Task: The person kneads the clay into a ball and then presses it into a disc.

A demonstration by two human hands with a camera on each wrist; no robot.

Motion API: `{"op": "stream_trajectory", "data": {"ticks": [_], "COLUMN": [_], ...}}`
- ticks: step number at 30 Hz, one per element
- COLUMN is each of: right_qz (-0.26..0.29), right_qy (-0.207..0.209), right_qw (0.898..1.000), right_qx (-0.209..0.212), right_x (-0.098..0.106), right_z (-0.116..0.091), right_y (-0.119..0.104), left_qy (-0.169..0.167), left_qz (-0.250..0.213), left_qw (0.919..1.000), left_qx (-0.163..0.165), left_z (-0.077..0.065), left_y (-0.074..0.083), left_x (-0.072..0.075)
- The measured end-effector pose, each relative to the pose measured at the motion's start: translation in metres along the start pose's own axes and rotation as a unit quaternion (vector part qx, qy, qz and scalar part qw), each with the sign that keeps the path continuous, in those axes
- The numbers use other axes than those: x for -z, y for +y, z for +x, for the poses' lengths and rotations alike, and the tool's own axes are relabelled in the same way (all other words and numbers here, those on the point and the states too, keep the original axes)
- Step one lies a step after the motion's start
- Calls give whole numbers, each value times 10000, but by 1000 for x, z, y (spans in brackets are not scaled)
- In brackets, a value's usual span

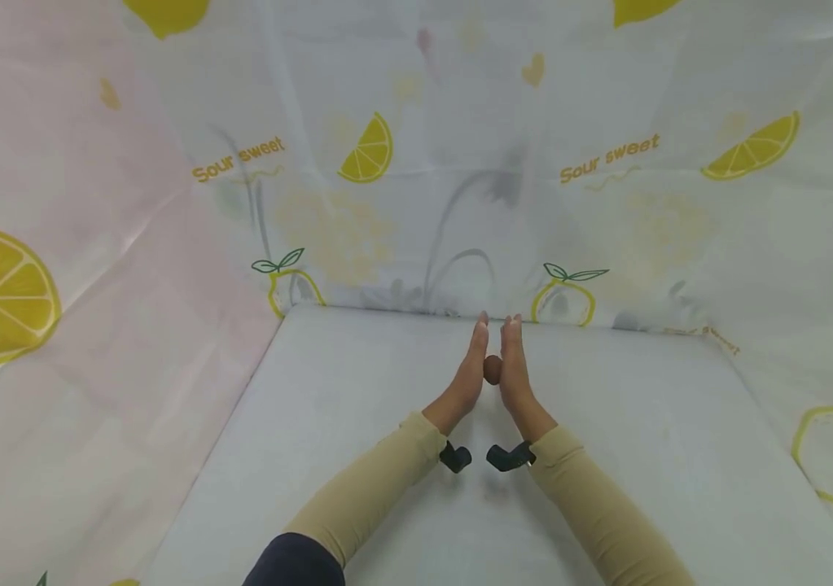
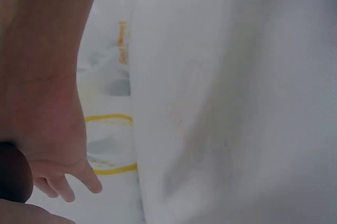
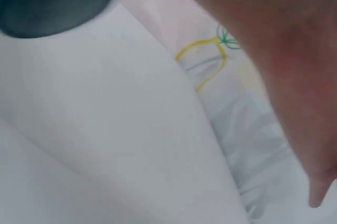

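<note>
A small brown ball sits between my two palms, above the white table. My left hand touches it from the left, and my right hand from the right. The fingers of both hands are straight and point away from me; the fingertips come near each other past the ball. In the left wrist view the ball looks dark at the left edge, beside the right hand, whose fingers are spread a little. The right wrist view shows part of the left hand; the ball is out of that view.
The white tabletop spreads under both forearms. A cloth with lemon prints hangs behind it and at both sides. Dark wrist-worn devices jut inward from the left wrist and the right wrist, with a narrow gap between them.
</note>
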State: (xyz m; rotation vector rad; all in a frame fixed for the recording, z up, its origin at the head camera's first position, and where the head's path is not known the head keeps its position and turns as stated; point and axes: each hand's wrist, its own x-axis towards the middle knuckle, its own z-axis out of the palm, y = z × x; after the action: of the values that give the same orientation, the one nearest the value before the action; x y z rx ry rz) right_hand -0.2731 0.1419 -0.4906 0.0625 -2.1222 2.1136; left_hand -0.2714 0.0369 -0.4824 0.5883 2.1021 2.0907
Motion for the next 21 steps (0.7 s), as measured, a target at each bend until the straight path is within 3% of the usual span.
{"op": "stream_trajectory", "data": {"ticks": [9, 14, 21], "right_qz": [124, 90, 103], "right_qy": [-217, -327, -339], "right_qw": [9986, 9974, 9961], "right_qx": [459, 643, 810], "right_x": [-19, -25, -23], "right_z": [-18, -27, -29], "right_y": [1, -4, -15], "left_qy": [673, 947, 764], "left_qz": [-167, -54, -317], "left_qw": [9976, 9951, 9952], "left_qx": [81, 293, 515], "left_z": [8, 7, 7], "left_y": [0, 0, 0], "left_x": [5, 9, 5]}}
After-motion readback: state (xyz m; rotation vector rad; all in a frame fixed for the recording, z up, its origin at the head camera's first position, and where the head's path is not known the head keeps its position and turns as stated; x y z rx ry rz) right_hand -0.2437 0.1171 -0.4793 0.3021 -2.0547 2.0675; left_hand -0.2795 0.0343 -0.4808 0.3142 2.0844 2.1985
